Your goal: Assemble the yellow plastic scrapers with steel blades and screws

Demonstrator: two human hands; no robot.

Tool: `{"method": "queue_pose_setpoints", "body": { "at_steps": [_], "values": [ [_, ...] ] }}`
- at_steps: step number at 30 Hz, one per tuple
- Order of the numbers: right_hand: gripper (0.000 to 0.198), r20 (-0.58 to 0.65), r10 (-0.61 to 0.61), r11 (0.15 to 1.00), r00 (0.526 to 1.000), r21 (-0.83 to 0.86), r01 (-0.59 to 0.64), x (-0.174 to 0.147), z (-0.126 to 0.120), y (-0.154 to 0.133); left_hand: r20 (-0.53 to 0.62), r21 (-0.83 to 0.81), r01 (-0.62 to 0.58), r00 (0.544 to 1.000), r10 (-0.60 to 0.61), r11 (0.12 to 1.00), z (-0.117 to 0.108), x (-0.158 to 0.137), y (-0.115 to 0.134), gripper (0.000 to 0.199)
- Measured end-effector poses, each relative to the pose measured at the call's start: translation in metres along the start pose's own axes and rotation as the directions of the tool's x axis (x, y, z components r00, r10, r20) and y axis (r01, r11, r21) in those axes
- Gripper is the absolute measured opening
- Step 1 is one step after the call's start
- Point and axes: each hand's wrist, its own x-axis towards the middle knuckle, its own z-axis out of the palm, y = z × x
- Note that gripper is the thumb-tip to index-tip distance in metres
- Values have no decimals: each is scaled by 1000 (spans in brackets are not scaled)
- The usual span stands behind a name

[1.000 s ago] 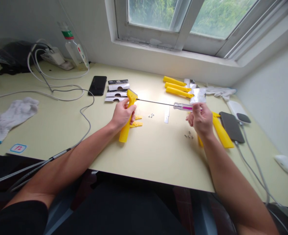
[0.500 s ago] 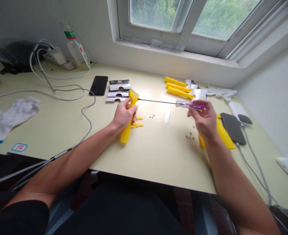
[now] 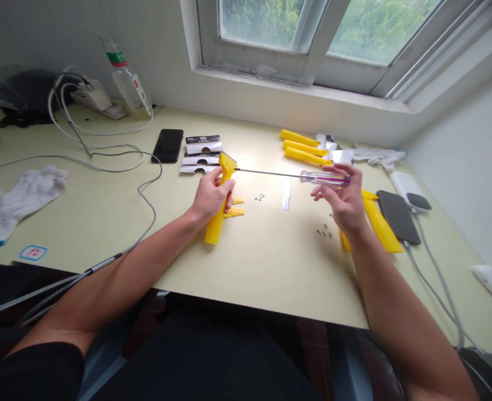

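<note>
My left hand (image 3: 212, 195) is wrapped round a yellow scraper (image 3: 215, 228), its head tilted up above the fingers. In my right hand (image 3: 341, 197) is a screwdriver (image 3: 325, 178) with a clear and purple handle, held level. The tip of its long shaft meets the scraper just below the head; the screw there is too small to make out. Beneath my left hand lie small yellow plates (image 3: 235, 212). Several nuts (image 3: 260, 196) and flat metal blades (image 3: 286, 197) lie between the hands. Loose screws (image 3: 325, 231) are on the table near my right wrist.
More yellow handles (image 3: 304, 147) lie at the back right, with yellow parts (image 3: 381, 223) beside a dark power bank (image 3: 398, 217). Cardboard packs (image 3: 203, 145) and a phone (image 3: 167, 146) sit at the back left. A cable (image 3: 147, 192) crosses near my left arm.
The fingers of my right hand have shifted and loosened round the screwdriver handle, which has turned. My left hand and the scraper have stayed put.
</note>
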Motion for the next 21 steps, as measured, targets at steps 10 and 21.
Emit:
{"method": "queue_pose_setpoints", "body": {
  "at_steps": [10,21],
  "values": [
    [47,51,12,999,999,38,-14,-3,-2,-3,-18,-17,2,1000,-2,1000,-1,3,2,17],
    [46,51,36,997,998,70,-39,-4,0,-8,-28,-3,2,1000,-2,1000,-2,3,0,16]
  ]
}}
